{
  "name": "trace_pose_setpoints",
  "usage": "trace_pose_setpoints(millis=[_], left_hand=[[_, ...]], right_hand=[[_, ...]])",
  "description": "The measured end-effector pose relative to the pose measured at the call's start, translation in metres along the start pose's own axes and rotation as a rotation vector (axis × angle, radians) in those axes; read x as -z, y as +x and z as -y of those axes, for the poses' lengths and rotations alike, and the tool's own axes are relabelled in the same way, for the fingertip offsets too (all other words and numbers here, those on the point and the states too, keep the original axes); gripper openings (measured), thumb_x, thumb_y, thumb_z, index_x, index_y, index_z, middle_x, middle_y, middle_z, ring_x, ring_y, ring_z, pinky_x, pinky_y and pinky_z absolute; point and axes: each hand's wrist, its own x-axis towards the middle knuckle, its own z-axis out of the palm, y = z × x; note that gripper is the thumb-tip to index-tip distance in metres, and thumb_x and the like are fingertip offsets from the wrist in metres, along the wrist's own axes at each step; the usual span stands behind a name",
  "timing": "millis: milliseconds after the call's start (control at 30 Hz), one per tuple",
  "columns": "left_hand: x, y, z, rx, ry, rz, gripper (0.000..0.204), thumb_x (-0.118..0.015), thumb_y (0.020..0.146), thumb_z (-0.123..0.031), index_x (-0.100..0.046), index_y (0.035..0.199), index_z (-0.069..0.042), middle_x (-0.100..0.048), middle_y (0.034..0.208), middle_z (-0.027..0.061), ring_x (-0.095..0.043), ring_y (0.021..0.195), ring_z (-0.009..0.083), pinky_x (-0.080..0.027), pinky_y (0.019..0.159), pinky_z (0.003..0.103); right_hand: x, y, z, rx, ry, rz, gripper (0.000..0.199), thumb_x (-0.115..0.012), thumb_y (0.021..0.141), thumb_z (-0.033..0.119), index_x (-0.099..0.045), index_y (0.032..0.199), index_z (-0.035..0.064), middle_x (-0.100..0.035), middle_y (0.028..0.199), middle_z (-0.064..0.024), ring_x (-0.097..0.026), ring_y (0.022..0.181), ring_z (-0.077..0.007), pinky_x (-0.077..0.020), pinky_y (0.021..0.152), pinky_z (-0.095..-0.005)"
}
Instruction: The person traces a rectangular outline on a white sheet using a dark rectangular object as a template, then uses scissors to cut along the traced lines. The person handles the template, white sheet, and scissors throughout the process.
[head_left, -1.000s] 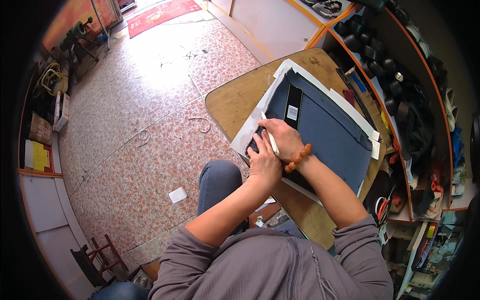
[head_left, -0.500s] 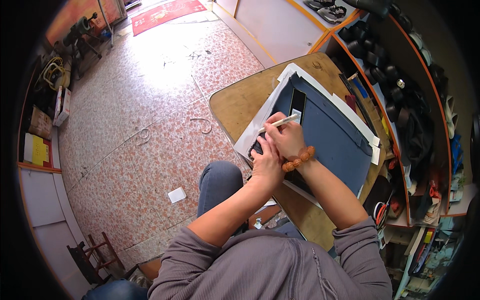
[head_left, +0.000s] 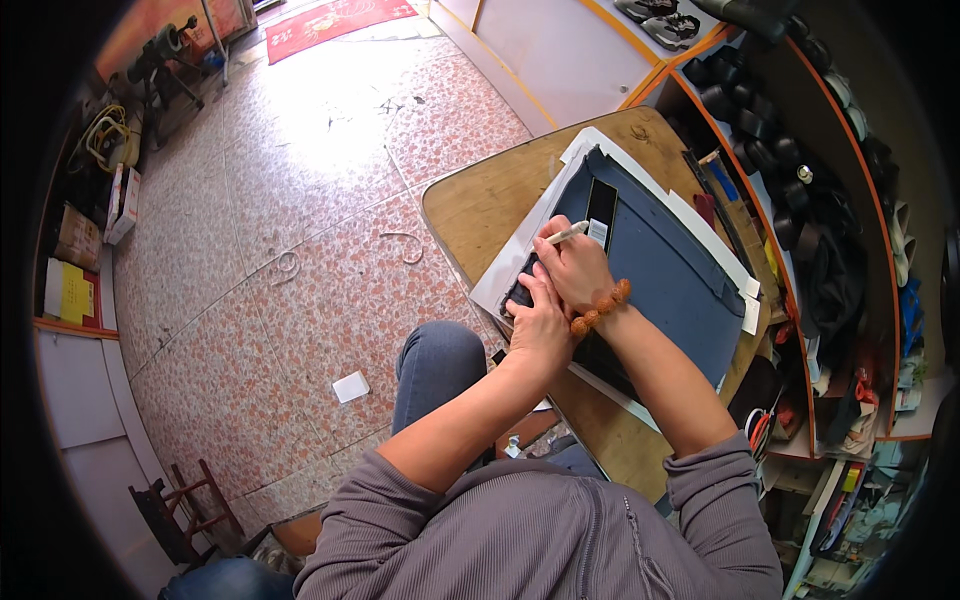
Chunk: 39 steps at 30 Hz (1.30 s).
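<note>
"Where's the slim white pen [head_left: 570, 232]?"
"Pinched narrowly in the right hand's [head_left: 580, 270] fingers, above the left edge of the broad blue-grey sheet [head_left: 665, 285], its tail toward two o'clock."
"And the left hand [head_left: 541, 328]?"
"Fingers slightly parted at a small black piece [head_left: 519, 292] on that edge; whether they grip it, I cannot tell."
"Room, reckoned from the hands?"
"The sheet spreads toward two; white paper [head_left: 494, 288] juts out at nine. The brown wooden tabletop [head_left: 480, 205] reaches its rounded corner at ten. Pink-speckled floor [head_left: 300, 340] stretches beyond at nine; orange-edged shelves [head_left: 797, 318] border three."
</note>
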Motion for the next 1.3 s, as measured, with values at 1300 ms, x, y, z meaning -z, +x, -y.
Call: trace_pose_setpoints(millis=[1300], left_hand=[[0.018, -0.003, -0.002, -0.089, 0.075, 0.334, 0.042, -0.045, 0.097, -0.031, -0.050, 0.135, -0.013, -0.051, 0.135, 0.0119, -0.050, 0.123, 0.0291, -0.043, 0.095, 0.052]], right_hand=[[-0.004, -0.008, 0.027, 0.182, -0.047, 0.070, 0.011, -0.066, 0.079, 0.021, -0.065, 0.080, 0.0104, -0.064, 0.073, -0.0078, -0.063, 0.075, -0.0283, -0.0526, 0.066, -0.0391]])
